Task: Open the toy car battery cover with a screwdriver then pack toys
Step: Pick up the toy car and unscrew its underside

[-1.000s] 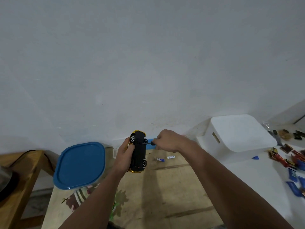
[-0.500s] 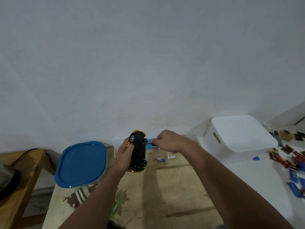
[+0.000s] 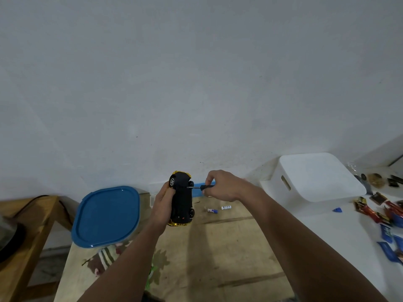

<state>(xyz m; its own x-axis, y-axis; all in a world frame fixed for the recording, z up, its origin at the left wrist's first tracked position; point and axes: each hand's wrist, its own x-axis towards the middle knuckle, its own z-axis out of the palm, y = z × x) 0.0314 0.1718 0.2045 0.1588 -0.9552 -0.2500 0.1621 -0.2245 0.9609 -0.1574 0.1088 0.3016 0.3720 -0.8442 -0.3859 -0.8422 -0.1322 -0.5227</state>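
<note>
Your right hand (image 3: 220,185), clamped on the screwdriver (image 3: 201,187), has drawn back toward 3 o'clock, baring its shaft against the toy car (image 3: 182,199) your left hand (image 3: 162,201) clasps: unscrewing continues.

Plain pale grey-white wall (image 3: 196,83) fills the upper two-thirds of the view, 9 to 3 o'clock; a few small dark specks on it, light dim and even. At 6 o'clock, tan work surface (image 3: 218,247) with dark streaks and a worn printed pattern toward 7 o'clock. Adjoining at 4 o'clock, a white tabletop (image 3: 327,232). At 8 o'clock, a wooden side table (image 3: 28,232), set apart from the work surface by a gap; a black cable (image 3: 37,198) runs over its far edge.
</note>
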